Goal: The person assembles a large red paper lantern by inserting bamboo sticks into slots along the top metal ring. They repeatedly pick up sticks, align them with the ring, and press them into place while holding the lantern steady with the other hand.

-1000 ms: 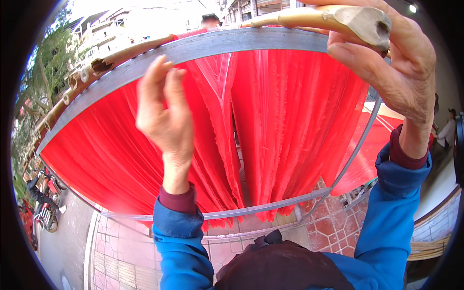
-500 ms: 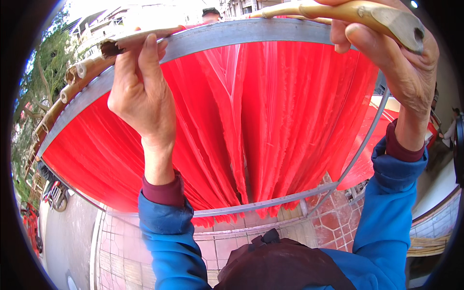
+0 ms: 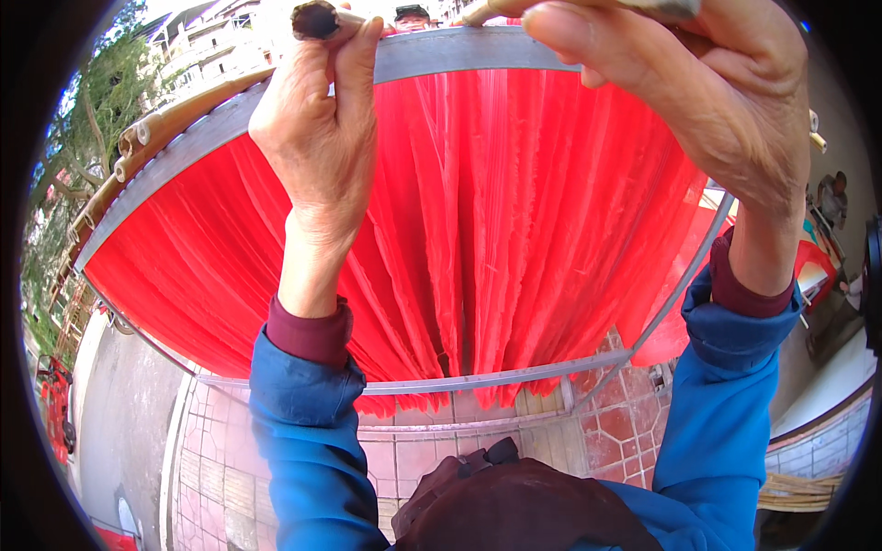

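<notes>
My left hand (image 3: 317, 138) is closed around the near end of a bamboo pole (image 3: 314, 20), whose dark hollow end faces me. My right hand (image 3: 726, 110) grips a second bamboo pole (image 3: 478, 13), partly cut off by the upper edge of the view. Both hands are raised at the grey metal rail (image 3: 478, 55) of a rack. Long red sheets (image 3: 496, 202) hang in dense folds below the rail, between my forearms. Whether they are cloth or paper I cannot tell.
More bamboo poles (image 3: 156, 129) lie along the rail at the left. A lower metal bar (image 3: 478, 381) crosses near the sheets' bottom edges. Beyond the rail a person's cap (image 3: 411, 14) shows. Another person (image 3: 833, 197) is at the right. Thin poles (image 3: 799, 491) are bundled at lower right.
My left hand has moved right and up along the rail with its pole, away from the poles at the left. My right hand has shifted slightly left, its pole rising toward the upper edge.
</notes>
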A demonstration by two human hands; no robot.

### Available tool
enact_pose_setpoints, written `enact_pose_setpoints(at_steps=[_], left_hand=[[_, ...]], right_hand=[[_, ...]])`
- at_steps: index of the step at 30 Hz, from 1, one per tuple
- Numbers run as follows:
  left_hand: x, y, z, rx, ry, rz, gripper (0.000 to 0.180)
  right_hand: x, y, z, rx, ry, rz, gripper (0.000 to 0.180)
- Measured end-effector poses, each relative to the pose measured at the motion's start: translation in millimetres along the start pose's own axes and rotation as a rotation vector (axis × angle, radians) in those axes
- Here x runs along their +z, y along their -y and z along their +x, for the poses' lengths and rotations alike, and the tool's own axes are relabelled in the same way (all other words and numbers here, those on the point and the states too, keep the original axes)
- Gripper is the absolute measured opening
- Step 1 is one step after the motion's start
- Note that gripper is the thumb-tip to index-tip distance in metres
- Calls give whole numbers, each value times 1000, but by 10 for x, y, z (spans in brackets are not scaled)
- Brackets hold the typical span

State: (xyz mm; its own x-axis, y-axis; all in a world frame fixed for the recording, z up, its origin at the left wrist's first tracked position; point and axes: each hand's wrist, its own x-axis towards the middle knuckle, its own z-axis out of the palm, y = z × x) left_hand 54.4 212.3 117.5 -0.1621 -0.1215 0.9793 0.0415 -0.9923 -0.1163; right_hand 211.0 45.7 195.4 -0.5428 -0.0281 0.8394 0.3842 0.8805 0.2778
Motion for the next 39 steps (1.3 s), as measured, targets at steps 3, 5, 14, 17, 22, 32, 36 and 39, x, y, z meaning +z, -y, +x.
enact_pose_setpoints(at_steps=[3,5,14,17,22,32,36,39], left_hand=[[26,-19,11,-24,54,24,15],[31,-14,23,24,117,135,13],[93,55,68,87,83,-27,17],[-46,14,-22,16,60,-64,17],[-702,126,-243,-217,-46,-76,19],[-955,368,-90,-303,-136,-49,16],[-816,328,-192,-180,-73,15,29],[-780,311,-199,-216,-98,-82,32]], right_hand=[[-99,224,-85,290,29,-90,32],[-181,164,-87,222,121,-193,31],[-44,369,352,191,391,-447,30],[45,484,453,340,316,-408,38],[95,275,389,261,353,-183,39],[240,527,373,507,208,-268,25],[349,367,176,437,-13,-300,24],[348,242,0,364,-106,-294,22]])
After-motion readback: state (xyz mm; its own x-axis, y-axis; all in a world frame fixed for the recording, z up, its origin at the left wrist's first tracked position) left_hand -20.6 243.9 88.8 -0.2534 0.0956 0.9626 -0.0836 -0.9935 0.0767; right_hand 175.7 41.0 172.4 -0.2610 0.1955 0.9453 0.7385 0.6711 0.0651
